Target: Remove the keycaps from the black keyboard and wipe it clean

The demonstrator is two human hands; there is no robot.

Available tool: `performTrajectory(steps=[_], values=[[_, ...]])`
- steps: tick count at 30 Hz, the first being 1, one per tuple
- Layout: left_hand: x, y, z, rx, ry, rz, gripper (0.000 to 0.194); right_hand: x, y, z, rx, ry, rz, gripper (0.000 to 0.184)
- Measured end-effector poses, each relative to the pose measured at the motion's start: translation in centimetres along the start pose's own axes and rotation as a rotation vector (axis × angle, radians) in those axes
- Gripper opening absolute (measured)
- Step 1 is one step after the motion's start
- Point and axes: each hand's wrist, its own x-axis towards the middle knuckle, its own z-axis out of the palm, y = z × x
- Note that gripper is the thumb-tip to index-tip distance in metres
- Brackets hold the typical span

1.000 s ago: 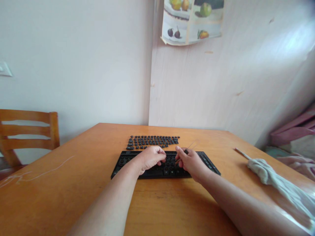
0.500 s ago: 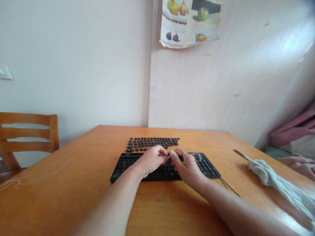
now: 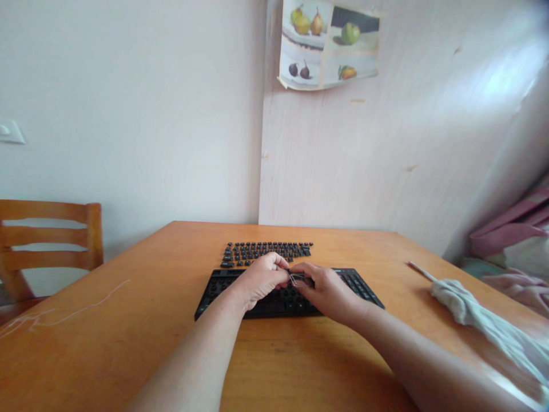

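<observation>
Huddling over a partly capless black keyboard (image 3: 362, 287), the hands (image 3: 262, 278) pinch: right (image 3: 329, 292) a wire tool (image 3: 294, 280), left's (image 3: 263, 280) hold unclear.

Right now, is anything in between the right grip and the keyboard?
Nothing visible blocks the way: the right grip is over the keyboard, holding a wire tool near the left grip. What's directly underneath is hidden.

- The keyboard (image 3: 285, 311) is lying mid-tabletop (image 3: 266, 366).
- Keycaps (image 3: 263, 250) are lying in rows behind it.
- The left hand (image 3: 266, 277) and right hand (image 3: 330, 292) are resting or hovering over it, a wire tool (image 3: 294, 279) sitting between them.
- Thread (image 3: 100, 300) is lying well left; a cloth (image 3: 454, 300) is lying right.
- A chair (image 3: 47, 234) is standing beyond the left edge.
- A picture sheet (image 3: 330, 46) is hanging on the wall (image 3: 326, 171) behind.
</observation>
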Motion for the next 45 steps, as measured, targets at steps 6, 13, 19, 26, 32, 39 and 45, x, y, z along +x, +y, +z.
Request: performTrajectory(steps=[6,13,19,26,32,39,45], values=[[0.1,0.0,-0.2,-0.011,-0.001,-0.005,0.030,0.5,0.0,-0.4,-0.078,-0.017,-0.013,0.019],[0.5,0.7,-1.4,0.011,0.279,-0.042,0.024,3.6,4.5,-2.0,-0.166,0.049,0.175,0.022],[0.4,0.8,-2.3,-0.006,0.332,-0.045,0.019,6.6,9.1,-1.4,-0.237,-0.026,0.290,0.021],[0.5,0.8,-2.4,0.007,0.337,-0.042,0.019,8.2,10.7,0.3,-0.311,-0.112,0.344,0.018],[0.5,0.7,-2.3,0.013,0.326,-0.049,0.019,8.4,11.2,0.9,-0.370,-0.165,0.342,0.021],[0.4,0.7,-2.2,0.020,0.319,-0.045,0.021,8.1,10.8,0.9,-0.416,-0.179,0.342,0.028],[0.6,0.5,-2.3,0.032,0.306,-0.035,0.021,7.8,10.0,0.7,-0.442,-0.188,0.305,0.027]])
